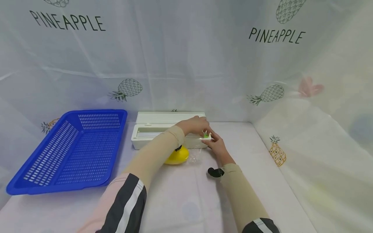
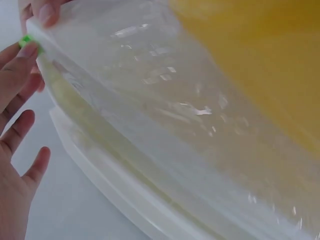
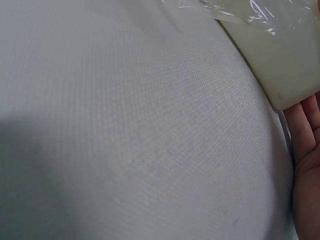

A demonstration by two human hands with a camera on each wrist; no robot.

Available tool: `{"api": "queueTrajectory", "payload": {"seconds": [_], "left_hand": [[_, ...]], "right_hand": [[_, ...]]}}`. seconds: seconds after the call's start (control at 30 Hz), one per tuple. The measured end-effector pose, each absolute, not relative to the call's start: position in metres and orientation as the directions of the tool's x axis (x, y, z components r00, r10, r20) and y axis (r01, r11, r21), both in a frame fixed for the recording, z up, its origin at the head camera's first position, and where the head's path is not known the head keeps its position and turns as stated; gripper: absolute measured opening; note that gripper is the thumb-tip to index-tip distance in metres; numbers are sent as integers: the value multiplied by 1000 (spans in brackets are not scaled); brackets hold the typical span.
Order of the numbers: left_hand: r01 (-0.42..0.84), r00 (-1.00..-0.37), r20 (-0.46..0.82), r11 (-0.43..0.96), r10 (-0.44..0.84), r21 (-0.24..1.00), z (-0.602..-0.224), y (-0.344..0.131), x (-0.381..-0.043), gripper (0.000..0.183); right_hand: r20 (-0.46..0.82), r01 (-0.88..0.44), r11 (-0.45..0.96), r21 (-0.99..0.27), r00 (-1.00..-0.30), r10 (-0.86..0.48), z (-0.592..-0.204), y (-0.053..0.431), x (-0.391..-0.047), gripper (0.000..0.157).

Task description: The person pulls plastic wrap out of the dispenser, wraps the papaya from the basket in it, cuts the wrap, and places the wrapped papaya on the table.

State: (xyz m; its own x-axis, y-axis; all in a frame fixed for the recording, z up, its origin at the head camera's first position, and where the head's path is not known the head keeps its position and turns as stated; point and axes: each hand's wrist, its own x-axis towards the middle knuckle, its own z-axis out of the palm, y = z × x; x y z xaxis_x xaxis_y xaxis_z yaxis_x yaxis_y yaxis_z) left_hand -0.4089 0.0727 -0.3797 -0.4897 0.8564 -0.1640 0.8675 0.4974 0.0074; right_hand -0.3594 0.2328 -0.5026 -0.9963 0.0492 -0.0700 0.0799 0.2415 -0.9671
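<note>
A long white cling film dispenser point(image 1: 140, 141) lies across the back of the table, its lid point(image 1: 170, 117) raised behind it. At its right end my left hand point(image 1: 193, 125) pinches a small green slider point(image 2: 26, 41), other fingers spread in the left wrist view. My right hand point(image 1: 218, 148) holds the same end, fingers at the far side and thumb in front. Clear film point(image 2: 165, 80) spreads from the dispenser's front edge towards a smooth, rounded yellow thing point(image 1: 178, 156). My left forearm partly hides the yellow thing and the dispenser.
A blue plastic basket point(image 1: 65, 187) stands on the left of the table. White pineapple-print cloth point(image 1: 186, 64) hangs behind and on the right. White cloth point(image 1: 175, 200) covers the table. A black wrist camera point(image 1: 215, 172) sits at my right wrist.
</note>
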Motion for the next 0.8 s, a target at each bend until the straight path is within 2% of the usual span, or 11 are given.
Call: {"api": "queueTrajectory", "payload": {"seconds": [0.13, 0.4, 0.57, 0.8], "left_hand": [[872, -480, -189, 490, 857, 11, -380, 69, -410, 37], [871, -470, -218, 490, 856, 45, -379, 60, -408, 24], [856, -495, -211, 515, 843, 50, -381, 50, -412, 21], [822, -521, -238, 557, 820, 121, -380, 35, -413, 17]], "right_hand": [[-76, 87, 238, -967, -995, 57, -503, 231, -359, 77], [-86, 96, 203, -974, -995, 59, -504, 228, -355, 76], [-51, 54, 165, -985, -998, 23, -503, 228, -357, 77], [-38, 41, 168, -985, -999, 23, -499, 230, -357, 77]]}}
